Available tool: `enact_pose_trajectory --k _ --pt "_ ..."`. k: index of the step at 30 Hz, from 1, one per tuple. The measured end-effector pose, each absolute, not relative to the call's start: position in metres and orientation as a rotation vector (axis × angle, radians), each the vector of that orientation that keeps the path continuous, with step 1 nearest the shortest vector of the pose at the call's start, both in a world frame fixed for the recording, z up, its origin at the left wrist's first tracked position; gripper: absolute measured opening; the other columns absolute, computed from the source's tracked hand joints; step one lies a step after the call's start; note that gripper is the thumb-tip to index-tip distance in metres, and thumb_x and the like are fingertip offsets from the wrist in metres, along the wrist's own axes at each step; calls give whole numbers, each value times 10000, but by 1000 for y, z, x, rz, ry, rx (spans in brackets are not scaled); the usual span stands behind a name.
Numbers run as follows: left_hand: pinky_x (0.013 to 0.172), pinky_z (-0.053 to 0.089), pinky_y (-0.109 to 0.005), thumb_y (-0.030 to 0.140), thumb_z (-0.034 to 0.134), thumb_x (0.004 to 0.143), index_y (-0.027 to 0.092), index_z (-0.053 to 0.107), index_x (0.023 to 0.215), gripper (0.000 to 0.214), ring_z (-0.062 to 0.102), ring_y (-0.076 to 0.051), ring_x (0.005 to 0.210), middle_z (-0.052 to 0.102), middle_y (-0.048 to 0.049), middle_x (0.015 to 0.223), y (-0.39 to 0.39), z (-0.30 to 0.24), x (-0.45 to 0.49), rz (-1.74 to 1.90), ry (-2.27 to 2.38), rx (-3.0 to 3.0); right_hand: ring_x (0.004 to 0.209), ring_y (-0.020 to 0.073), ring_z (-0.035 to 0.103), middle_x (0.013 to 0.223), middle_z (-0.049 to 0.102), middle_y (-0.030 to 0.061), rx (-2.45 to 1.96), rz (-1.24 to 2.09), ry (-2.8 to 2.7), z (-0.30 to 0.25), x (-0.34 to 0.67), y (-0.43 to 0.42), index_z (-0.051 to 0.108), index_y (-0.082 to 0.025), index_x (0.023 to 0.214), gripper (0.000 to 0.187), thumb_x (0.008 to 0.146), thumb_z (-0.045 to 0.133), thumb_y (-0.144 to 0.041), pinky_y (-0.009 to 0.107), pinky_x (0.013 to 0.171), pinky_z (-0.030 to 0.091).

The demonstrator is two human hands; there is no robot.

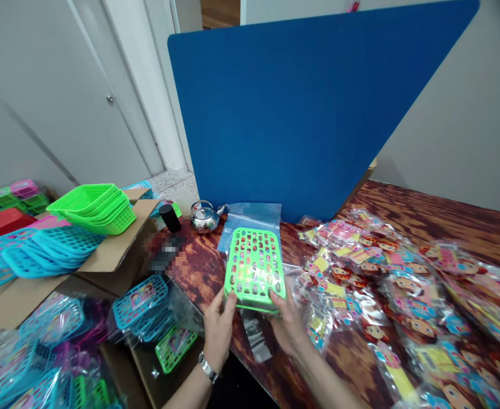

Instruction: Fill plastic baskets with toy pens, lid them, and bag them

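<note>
A bright green plastic basket (255, 267) with oval holes is held between my two hands over the table edge. Small colourful items show through its holes. My left hand (219, 321) grips its near left corner, thumb on top. At the near right corner my right hand (287, 318) holds it the same way, fingers underneath. Clear plastic film (258, 335) hangs below the basket. Behind it lies a bluish clear plastic bag (271, 213) on the table.
Many bagged picture-card packs (373, 284) spread over the table's right side. A small metal teapot (205, 217) and a black cylinder (170, 218) stand at the back left. A large blue board (301, 113) rises behind. Stacked green baskets (96, 207) and blue baskets (54, 250) rest on cardboard boxes at left.
</note>
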State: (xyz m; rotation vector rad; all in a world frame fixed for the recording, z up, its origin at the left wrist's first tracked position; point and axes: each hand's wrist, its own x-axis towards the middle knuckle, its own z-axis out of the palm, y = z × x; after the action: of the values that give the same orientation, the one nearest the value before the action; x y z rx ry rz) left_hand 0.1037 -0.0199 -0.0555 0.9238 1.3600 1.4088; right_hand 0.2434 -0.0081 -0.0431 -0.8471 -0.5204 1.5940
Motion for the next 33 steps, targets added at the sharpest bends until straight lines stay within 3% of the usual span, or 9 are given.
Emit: enact_pose_trajectory --k 3,5,9,12,15,23,28,30,33 --pt "847 488 -360 507 488 849 162 598 1191 498 637 -247 921 682 -97 1041 -39 -54 102 1277 1365 931 1050 258 576 1258 565 36 -835 1550 -496 -46 247 -7 270 -354 1395 723 773 637 -324 437 838 491" --pt "794 506 -350 500 530 827 168 584 1210 510 652 -225 799 706 -91 926 -53 -53 94 1148 1315 986 1037 252 582 1258 566 33 -825 1558 -489 -48 251 -7 281 -355 1390 687 792 616 -332 433 832 494" --pt "655 500 -275 482 565 814 137 673 1025 419 614 -165 618 673 -58 681 -51 -50 66 1166 1281 980 1032 254 584 1235 586 35 -859 1590 -494 -47 260 -8 310 -351 1377 692 770 642 -355 430 821 494" --pt "744 488 -272 466 587 811 196 580 1165 446 639 -178 839 680 -69 972 -20 -48 55 1324 1254 734 1029 250 589 1231 592 21 -883 1605 -512 -43 261 -13 319 -373 1367 714 744 668 -366 432 831 487" --pt "918 444 -362 495 624 775 259 457 1296 596 597 -223 1044 598 -71 1215 10 -46 62 1196 956 531 1044 255 585 1219 601 25 -891 1616 -538 -39 257 -18 346 -363 1360 715 727 678 -387 440 860 473" --pt "926 454 -475 341 697 682 127 528 1226 609 621 -331 1009 670 -143 1076 10 -38 89 1097 752 298 1091 272 558 1166 629 32 -1122 1491 -889 -35 269 -16 484 -311 1295 630 714 675 -461 414 878 477" --pt "887 485 -483 367 661 657 87 576 1154 577 620 -357 1001 698 -148 984 17 -28 90 1119 841 235 706 243 664 925 689 47 -1379 1405 -1204 -34 291 -8 490 -279 1289 598 771 555 -571 397 646 532" --pt "882 491 -474 374 638 666 80 575 1149 569 616 -354 1009 705 -138 956 22 -23 88 1160 874 219 630 222 655 828 689 45 -1396 1361 -1261 -34 304 -10 441 -256 1330 625 815 451 -611 397 640 522" --pt "892 489 -469 352 596 717 121 538 1212 549 608 -330 1033 702 -99 987 30 -14 79 1263 870 243 848 241 646 990 672 68 -1504 1069 -1510 -42 326 -17 441 -283 1333 568 831 468 -548 419 801 483"
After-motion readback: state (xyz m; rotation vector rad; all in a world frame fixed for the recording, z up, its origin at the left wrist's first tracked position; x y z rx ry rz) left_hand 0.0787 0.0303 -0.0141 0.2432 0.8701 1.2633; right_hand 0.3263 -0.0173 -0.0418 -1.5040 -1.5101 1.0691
